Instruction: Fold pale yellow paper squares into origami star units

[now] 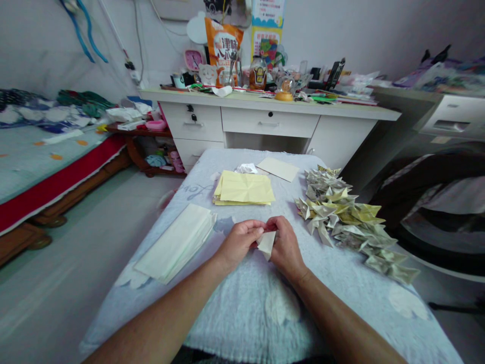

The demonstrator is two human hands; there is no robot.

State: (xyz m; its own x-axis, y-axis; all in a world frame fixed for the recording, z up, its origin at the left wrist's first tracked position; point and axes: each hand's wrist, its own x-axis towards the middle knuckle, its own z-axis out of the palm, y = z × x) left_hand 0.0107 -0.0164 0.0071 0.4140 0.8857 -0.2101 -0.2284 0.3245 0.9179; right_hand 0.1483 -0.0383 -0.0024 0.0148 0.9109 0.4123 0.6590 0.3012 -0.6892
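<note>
Above the middle of the cloth-covered table, my left hand (242,238) and my right hand (283,247) meet around a small piece of folded paper (267,243). The fingers of both hands are closed on it, and part of it is hidden by them. Just beyond my hands lies a stack of yellow paper (248,188) with crease lines on the top sheet. To the left is a pile of long pale folded paper (178,241). On the right, many pointed folded-paper pieces (350,217) lie heaped in a long row.
A cream sheet (278,168) and crumpled white paper (246,168) lie toward the table's far end. Behind stands a white desk (270,121) crowded with jars and a snack bag. A bed (56,151) is at the left, a washing machine (450,119) at the right.
</note>
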